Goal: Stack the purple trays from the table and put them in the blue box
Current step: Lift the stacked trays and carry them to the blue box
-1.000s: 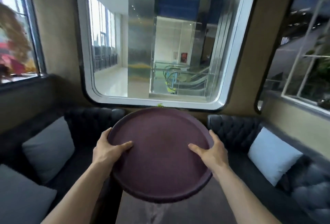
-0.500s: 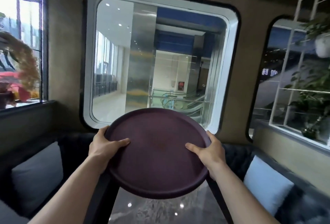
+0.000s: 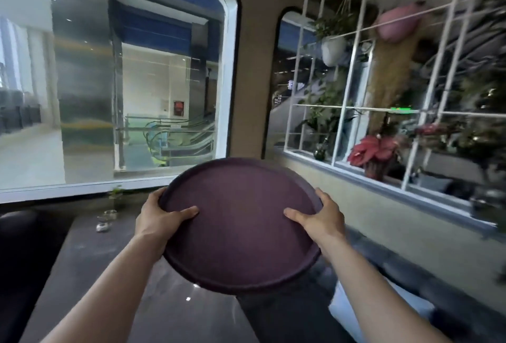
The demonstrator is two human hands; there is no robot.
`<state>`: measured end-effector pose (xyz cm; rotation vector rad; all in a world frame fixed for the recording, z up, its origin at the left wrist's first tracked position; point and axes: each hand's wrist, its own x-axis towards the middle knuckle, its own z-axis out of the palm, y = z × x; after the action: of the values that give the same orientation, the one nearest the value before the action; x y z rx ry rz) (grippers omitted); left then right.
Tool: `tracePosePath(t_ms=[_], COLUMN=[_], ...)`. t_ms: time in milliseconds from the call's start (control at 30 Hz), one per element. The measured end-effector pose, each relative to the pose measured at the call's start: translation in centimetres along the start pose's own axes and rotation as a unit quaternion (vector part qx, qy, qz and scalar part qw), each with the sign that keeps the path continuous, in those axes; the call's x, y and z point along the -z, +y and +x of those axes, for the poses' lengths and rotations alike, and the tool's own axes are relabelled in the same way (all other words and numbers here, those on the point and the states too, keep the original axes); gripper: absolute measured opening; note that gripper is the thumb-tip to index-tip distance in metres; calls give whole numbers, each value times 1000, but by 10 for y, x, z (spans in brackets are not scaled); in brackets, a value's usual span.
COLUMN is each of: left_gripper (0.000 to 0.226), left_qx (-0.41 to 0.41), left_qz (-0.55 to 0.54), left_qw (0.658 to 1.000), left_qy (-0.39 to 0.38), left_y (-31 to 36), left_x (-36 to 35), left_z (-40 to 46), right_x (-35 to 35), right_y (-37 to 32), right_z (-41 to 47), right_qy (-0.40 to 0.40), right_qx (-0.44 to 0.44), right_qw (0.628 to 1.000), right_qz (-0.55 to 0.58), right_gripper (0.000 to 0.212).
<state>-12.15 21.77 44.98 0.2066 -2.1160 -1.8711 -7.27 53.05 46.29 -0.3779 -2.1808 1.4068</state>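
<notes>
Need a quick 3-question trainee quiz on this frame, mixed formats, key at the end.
1. True or false: the purple tray rests flat on the dark table.
2. How is the tray gripped?
A. left hand alone
B. both hands on opposite rims, thumbs on the top face
C. right hand from underneath only
3. Fill in: the task's blue ____ is not visible in this view.

Key:
1. False; it is held up above the table, tilted toward the camera.
2. B
3. box
</notes>
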Motion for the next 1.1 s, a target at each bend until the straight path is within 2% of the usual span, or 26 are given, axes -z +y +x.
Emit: tracePosePath(t_ms=[167,300,467,600,767,933,1100], left_gripper=[102,100,89,97,93,82,72], left_qx=[-1,-17,-29,-11,-24,-11,-27], left_qz=[-35,-41,-67,-87,-80,-96,-97], left_qw=[987,960,894,822,723,611,496], left_qy=[-154,-276,-442,-562,-685,-786,-862], left_y=[1,7,14,18,21,22,27], left_x=[-141,-250,-361,-419,-443,-413,-338], left_z=[-32,-76,-155,-236,-357,-492,-622], right_x=[128,222,309,352,376,372,345], right_y=[51,86,105,103,94,74,33], right_z=[-10,-46,-117,-195,-312,-443,-579], right_qy=[133,248,391,493,605,704,776], right_qx=[-66,-116,-178,-228,-291,-321,-340], right_qw=[988,960,898,826,713,602,491], right_qz=[-33,-57,-98,-150,-202,-197,-202], right_gripper=[113,111,111,107,91,111,111])
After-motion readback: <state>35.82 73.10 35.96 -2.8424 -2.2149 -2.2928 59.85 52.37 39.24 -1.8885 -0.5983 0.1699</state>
